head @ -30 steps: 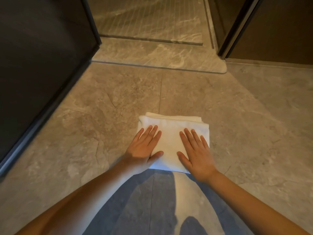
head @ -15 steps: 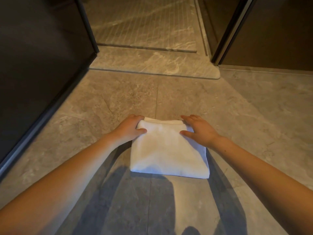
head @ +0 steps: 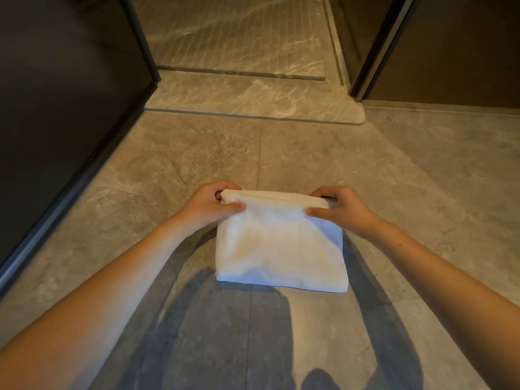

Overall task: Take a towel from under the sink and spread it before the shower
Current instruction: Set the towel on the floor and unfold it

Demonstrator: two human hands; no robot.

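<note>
- Centre of the frame, a little below the middle: a white folded towel (head: 281, 246) lies on the grey stone floor (head: 422, 192), its near edge flat on the tiles and its far edge raised off them.
- At the towel's far left corner, the left hand (head: 209, 202) pinches the fold, thumb on top of the cloth and fingers curled under and behind it.
- At the far right corner, the right hand (head: 340, 208) grips the same raised edge in the same way, thumb pressed on the near face of the cloth.
- Both bare forearms reach in from the lower corners of the frame toward the towel, and their shadows fall across the tiles below it.
- Beyond the towel, in the upper middle of the frame, a lighter stone threshold (head: 253, 97) runs across the floor, with a rounded corner at its right end.
- Past that threshold lies the shower floor (head: 233, 35), marked with thin parallel grooves.
- Upper left of the frame holds a dark panel (head: 64, 94) with a black frame; upper right shows another dark panel (head: 450, 52) behind a metal-edged frame.
</note>
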